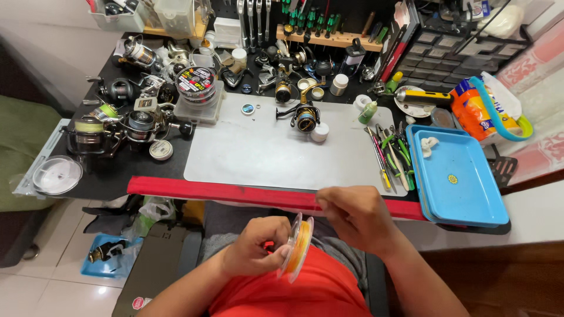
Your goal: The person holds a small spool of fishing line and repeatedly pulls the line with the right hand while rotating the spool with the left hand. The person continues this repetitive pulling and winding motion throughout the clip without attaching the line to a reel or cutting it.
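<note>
My left hand (254, 251) grips a clear plastic line spool (296, 245) wound with orange-yellow fishing line, held on edge over my lap. Just above the spool, my right hand (352, 215) has its fingertips pinched together, apparently on the line's end; the line itself is too thin to see. Both hands hover in front of the red padded table edge (194, 189). On the grey work mat (258, 149) behind them stands a gold and black spinning reel (304, 114) next to a small white cap (319, 132).
Several fishing reels (126, 120) and line spools (195, 80) crowd the table's left. Pliers and hand tools (392, 154) lie right of the mat, beside stacked blue trays (464, 188). Screwdrivers (320, 26) and parts drawers (452, 56) line the back. A blue tray (108, 253) lies on the floor.
</note>
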